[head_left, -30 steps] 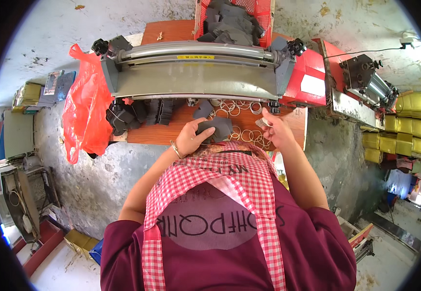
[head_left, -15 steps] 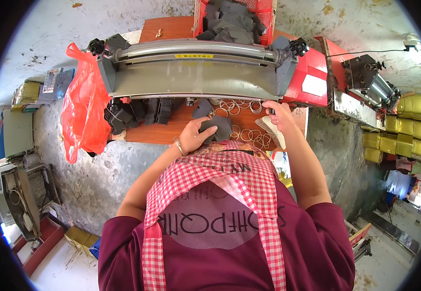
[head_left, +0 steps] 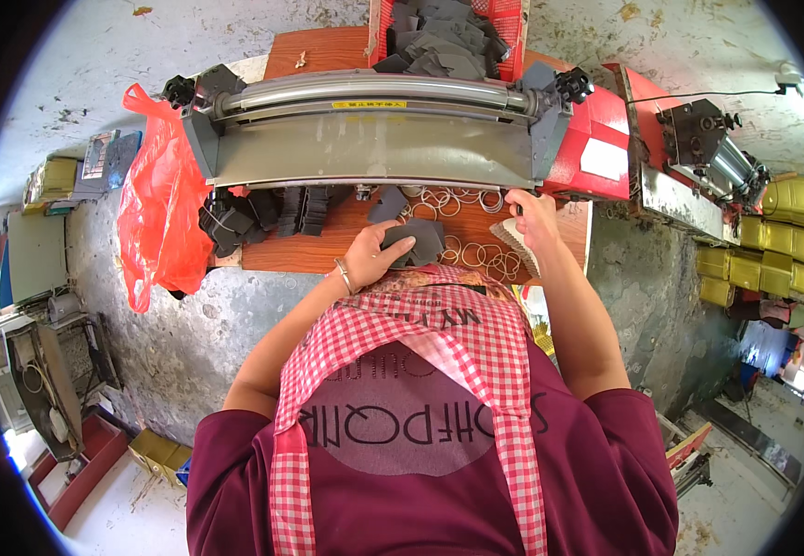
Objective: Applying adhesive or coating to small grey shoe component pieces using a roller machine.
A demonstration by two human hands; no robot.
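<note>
My left hand (head_left: 370, 254) is closed on a small stack of dark grey sheet pieces (head_left: 427, 241), thumb on top, close to the front of my apron. Another dark grey piece (head_left: 387, 203) lies on the table just beyond it. My right hand (head_left: 535, 221) is curled into a fist below the right end of the roller machine's (head_left: 374, 153) front edge. A small dark tip shows at its fingers; the rest of that item is hidden. Pale rubber-band-like rings (head_left: 479, 257) lie loose between my hands. A pale piece with a ridged edge (head_left: 511, 243) sits beside my right wrist.
Dark stacked pieces (head_left: 302, 211) stand on the brown table (head_left: 268, 255) at the left. A red plastic bag (head_left: 157, 208) hangs off its left side. Behind the machine is a red basket (head_left: 516, 42) of dark pieces. A second roller machine (head_left: 712, 153) stands at the right.
My right hand has shifted very slightly; the view has moved a little too. My left hand keeps its hold on the grey pieces.
</note>
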